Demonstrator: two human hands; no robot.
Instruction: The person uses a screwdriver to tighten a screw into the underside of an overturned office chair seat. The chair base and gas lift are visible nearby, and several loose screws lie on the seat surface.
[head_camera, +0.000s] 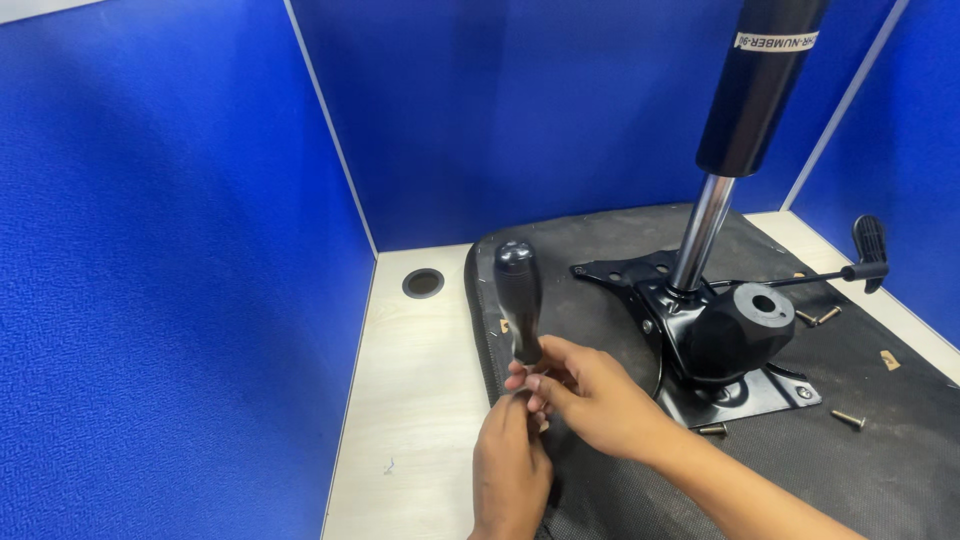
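Evidently both hands are steadying a screwdriver (518, 300): right hand (590, 395) pinching its shaft, left hand (510, 465) gripping below; seating the tip squarely looks needed.

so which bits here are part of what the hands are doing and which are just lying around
In hand:
- screwdriver, black handle up
- left hand and right hand, both at its lower end
- upturned seat beneath

Lying about:
- loose screws
- black mechanism plate with gas cylinder
- lever
- desk hole
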